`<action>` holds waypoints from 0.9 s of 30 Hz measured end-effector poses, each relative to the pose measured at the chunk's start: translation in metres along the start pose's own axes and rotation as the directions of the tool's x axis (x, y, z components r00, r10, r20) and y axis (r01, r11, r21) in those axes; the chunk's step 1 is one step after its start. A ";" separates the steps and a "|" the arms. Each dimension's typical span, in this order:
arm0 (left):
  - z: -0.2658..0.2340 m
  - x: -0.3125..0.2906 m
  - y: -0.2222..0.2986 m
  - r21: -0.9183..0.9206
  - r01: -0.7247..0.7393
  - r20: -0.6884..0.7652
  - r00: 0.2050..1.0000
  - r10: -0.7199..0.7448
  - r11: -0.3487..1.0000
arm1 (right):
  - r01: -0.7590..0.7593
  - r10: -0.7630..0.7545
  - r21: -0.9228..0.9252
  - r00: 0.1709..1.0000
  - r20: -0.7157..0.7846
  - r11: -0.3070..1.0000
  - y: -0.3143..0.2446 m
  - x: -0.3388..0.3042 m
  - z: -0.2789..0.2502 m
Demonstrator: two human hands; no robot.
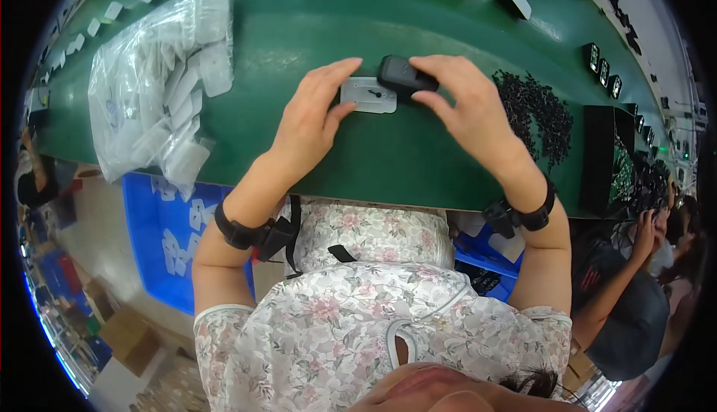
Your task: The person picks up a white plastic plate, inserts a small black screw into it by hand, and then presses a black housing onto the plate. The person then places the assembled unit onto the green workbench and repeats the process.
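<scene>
A flat pale grey plate [356, 97] with small holes is at the middle of the green table. My left hand [308, 110] grips its left end between thumb and fingers. A small dark piece [376, 93] shows on the plate, too small to name. My right hand [464, 92] is closed on a black box-shaped housing [399, 73] with rounded corners. The housing sits just above the plate's right end and overlaps its upper right corner; I cannot tell whether they touch. To the right of my right hand, a pile of small black parts [532, 113] spreads over the table.
On the left, a clear plastic bag [119, 106] spills pale plates. A blue bin [142, 255] with white pieces stands below the table's edge. At the right is a black box [595, 154] with green circuit boards. White-topped units [515, 0] line the far side. Another person [627, 292] works at the right.
</scene>
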State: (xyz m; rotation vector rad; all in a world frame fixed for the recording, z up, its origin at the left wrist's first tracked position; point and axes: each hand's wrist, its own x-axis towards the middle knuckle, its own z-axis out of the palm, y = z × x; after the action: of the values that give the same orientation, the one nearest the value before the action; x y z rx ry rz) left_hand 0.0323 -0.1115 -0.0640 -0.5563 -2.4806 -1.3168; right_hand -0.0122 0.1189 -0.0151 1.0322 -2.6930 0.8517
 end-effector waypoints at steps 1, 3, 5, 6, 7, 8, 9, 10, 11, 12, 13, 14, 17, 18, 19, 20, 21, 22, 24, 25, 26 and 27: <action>-0.003 -0.001 0.000 -0.001 0.012 -0.010 1.000 -0.012 1.000 | 0.026 -0.026 0.011 1.000 0.015 1.000 -0.009 0.002 0.003; -0.015 0.000 0.001 0.048 -0.008 -0.003 1.000 0.008 0.999 | 0.044 -0.045 0.024 0.998 0.035 0.999 -0.018 0.006 0.011; -0.018 -0.003 0.001 0.051 -0.013 0.026 1.000 0.012 0.999 | 0.110 -0.109 -0.013 0.992 0.072 0.994 -0.021 0.009 0.019; -0.019 -0.005 0.000 0.056 -0.028 0.059 0.998 0.024 0.998 | 0.115 -0.114 -0.007 0.990 0.083 0.993 -0.022 0.010 0.021; -0.018 -0.007 -0.002 0.055 -0.015 0.053 0.999 0.012 0.998 | 0.132 -0.129 -0.023 0.987 0.093 0.991 -0.023 0.011 0.023; -0.016 -0.007 -0.004 0.115 -0.071 0.084 0.995 0.062 0.991 | 0.147 -0.143 -0.040 0.985 0.100 0.988 -0.024 0.013 0.023; -0.015 -0.008 -0.006 0.172 -0.128 0.120 0.987 0.108 0.977 | 0.149 -0.144 -0.036 0.984 0.109 0.988 -0.025 0.014 0.023; -0.016 -0.009 -0.005 0.169 -0.119 0.118 0.988 0.099 0.978 | 0.149 -0.141 -0.054 0.982 0.124 0.987 -0.027 0.014 0.022; -0.018 -0.008 -0.005 0.201 -0.121 0.150 0.984 0.091 0.972 | 0.149 -0.138 -0.071 0.981 0.138 0.986 -0.028 0.015 0.023; -0.018 -0.008 -0.005 0.232 -0.124 0.184 0.980 0.082 0.965 | 0.146 -0.135 -0.065 0.980 0.147 0.987 -0.029 0.015 0.024; -0.018 -0.009 -0.006 0.227 -0.115 0.187 0.980 0.073 0.967 | 0.156 -0.140 -0.095 0.979 0.150 0.983 -0.030 0.015 0.026; -0.019 -0.011 -0.006 0.271 -0.142 0.195 0.977 0.090 0.952 | 0.160 -0.141 -0.125 0.978 0.151 0.979 -0.031 0.014 0.027; -0.021 -0.011 -0.001 0.368 -0.202 0.234 0.965 0.120 0.908 | 0.150 -0.134 -0.146 0.985 0.111 0.978 -0.032 0.011 0.031; -0.021 -0.011 0.001 0.429 -0.240 0.255 0.957 0.139 0.871 | 0.138 -0.122 -0.143 0.986 0.116 0.980 -0.032 0.010 0.031; -0.020 -0.011 0.003 0.421 -0.241 0.263 0.955 0.136 0.875 | 0.131 -0.119 -0.115 0.988 0.101 0.985 -0.031 0.010 0.032; -0.018 -0.011 0.007 0.454 -0.243 0.267 0.955 0.130 0.857 | 0.127 -0.120 -0.089 0.989 0.082 0.988 -0.030 0.011 0.030; -0.016 -0.010 0.011 0.487 -0.248 0.269 0.955 0.126 0.837 | 0.122 -0.115 -0.091 0.990 0.079 0.988 -0.028 0.013 0.026; -0.012 -0.009 0.015 0.487 -0.254 0.272 0.953 0.132 0.836 | 0.066 -0.065 -0.002 0.985 0.162 0.998 -0.023 0.017 0.020; -0.001 -0.003 0.015 0.605 -0.227 0.186 0.972 0.141 0.764 | 0.013 -0.025 0.060 0.976 0.216 0.998 -0.008 0.029 0.012; 0.000 0.004 0.012 0.607 -0.244 0.184 0.969 0.165 0.756 | -0.218 0.117 0.330 0.947 0.301 0.919 0.001 0.035 0.011; 0.001 0.013 0.007 0.572 -0.230 0.158 0.973 0.170 0.787 | -0.430 0.218 0.544 0.885 0.412 0.720 0.008 0.036 0.009; 0.001 0.022 0.004 0.540 -0.210 0.128 0.978 0.167 0.815 | -0.492 0.273 0.640 0.868 0.416 0.590 0.012 0.035 0.011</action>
State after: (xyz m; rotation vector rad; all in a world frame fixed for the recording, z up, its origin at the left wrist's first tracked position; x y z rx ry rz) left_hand 0.0151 -0.1038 -0.0526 -0.6856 -2.6099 -0.4639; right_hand -0.0458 0.1001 -0.0191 0.6597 -2.8846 2.1722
